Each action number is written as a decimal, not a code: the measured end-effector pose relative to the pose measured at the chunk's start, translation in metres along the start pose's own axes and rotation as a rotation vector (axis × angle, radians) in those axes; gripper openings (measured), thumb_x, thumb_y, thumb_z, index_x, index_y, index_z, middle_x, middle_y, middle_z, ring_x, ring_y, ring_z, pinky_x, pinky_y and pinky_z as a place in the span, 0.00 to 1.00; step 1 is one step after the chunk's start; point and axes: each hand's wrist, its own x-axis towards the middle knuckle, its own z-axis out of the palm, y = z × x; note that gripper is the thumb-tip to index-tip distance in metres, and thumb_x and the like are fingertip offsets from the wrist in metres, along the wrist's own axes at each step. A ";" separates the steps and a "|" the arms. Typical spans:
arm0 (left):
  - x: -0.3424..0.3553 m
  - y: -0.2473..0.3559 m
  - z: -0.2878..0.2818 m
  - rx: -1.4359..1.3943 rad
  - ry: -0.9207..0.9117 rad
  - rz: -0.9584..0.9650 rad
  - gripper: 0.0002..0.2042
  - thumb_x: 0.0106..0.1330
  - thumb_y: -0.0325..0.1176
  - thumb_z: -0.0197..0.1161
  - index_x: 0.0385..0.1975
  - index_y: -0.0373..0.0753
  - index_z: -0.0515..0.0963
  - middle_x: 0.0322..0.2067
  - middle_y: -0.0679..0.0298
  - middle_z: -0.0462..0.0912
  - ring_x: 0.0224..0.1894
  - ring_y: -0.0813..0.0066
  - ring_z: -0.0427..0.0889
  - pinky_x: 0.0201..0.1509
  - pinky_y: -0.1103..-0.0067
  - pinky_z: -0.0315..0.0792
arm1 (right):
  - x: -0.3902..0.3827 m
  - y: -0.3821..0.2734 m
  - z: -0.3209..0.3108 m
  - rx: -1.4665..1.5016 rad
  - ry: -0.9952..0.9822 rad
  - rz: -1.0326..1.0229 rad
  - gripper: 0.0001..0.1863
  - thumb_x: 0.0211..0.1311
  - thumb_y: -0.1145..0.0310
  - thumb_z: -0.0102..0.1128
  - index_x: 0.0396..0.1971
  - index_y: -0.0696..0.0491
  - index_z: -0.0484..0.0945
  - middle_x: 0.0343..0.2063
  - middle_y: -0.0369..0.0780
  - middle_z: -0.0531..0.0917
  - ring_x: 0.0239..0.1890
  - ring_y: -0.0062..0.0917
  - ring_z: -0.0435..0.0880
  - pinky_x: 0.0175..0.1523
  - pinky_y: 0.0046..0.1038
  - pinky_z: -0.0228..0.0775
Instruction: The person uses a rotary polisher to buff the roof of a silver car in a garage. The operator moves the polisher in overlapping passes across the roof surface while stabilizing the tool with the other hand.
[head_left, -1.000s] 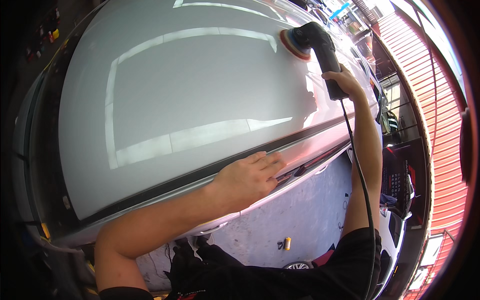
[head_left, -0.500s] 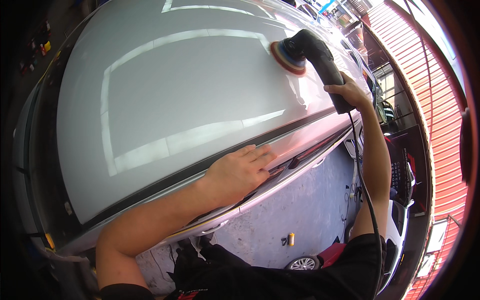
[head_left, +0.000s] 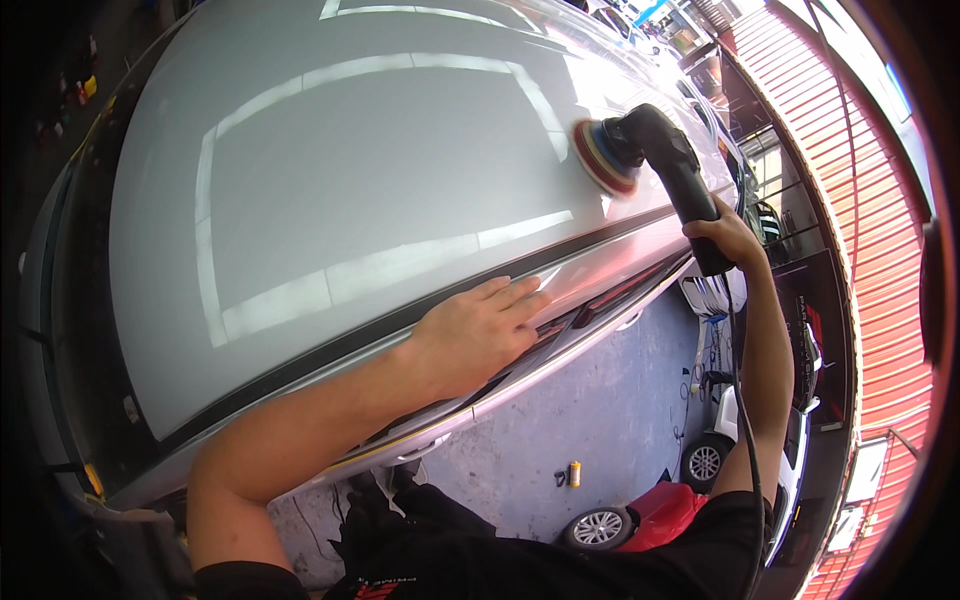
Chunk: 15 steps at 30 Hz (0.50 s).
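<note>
A black corded polisher [head_left: 672,165] is in my right hand [head_left: 733,236], its fingers wrapped round the rear of the body. The round polishing pad [head_left: 606,160], in red, cream and blue layers, rests on the silver car roof [head_left: 400,180] near its right side, and its rim looks smeared by motion. My left hand [head_left: 480,330] lies flat with fingers spread on the roof's near side edge, beside the dark trim strip [head_left: 390,335]. Nothing is held in it. From the polisher's end the black cord [head_left: 742,400] runs down past my right forearm.
Below the car's side lies a grey floor [head_left: 560,420] with a small yellow bottle [head_left: 574,474] on it. A loose wheel [head_left: 600,528] and a red panel [head_left: 665,515] are at the lower right, near a white car [head_left: 790,450]. Red corrugated cladding [head_left: 880,230] curves along the right.
My right hand has brought the polisher toward me and to the right across the roof, nearer the trim strip. My left hand stays in nearly the same place.
</note>
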 end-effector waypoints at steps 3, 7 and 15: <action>-0.001 0.000 -0.001 0.009 -0.010 -0.014 0.11 0.65 0.30 0.62 0.46 0.41 0.84 0.68 0.57 0.74 0.74 0.59 0.68 0.77 0.65 0.64 | 0.004 0.009 -0.002 -0.038 -0.003 0.035 0.44 0.41 0.54 0.76 0.61 0.57 0.76 0.41 0.46 0.86 0.38 0.31 0.86 0.47 0.31 0.77; 0.002 0.001 -0.001 -0.004 -0.005 -0.011 0.11 0.65 0.30 0.62 0.46 0.40 0.84 0.68 0.57 0.74 0.74 0.58 0.69 0.77 0.65 0.65 | 0.006 0.024 -0.015 -0.040 -0.002 0.095 0.42 0.43 0.56 0.75 0.61 0.58 0.76 0.39 0.45 0.86 0.37 0.30 0.86 0.46 0.31 0.77; 0.001 -0.001 0.001 0.023 -0.001 0.000 0.11 0.64 0.29 0.62 0.45 0.40 0.84 0.67 0.57 0.74 0.73 0.58 0.69 0.76 0.65 0.66 | 0.008 0.023 -0.020 0.118 -0.026 0.165 0.36 0.48 0.57 0.74 0.57 0.59 0.77 0.35 0.42 0.84 0.32 0.26 0.84 0.41 0.29 0.77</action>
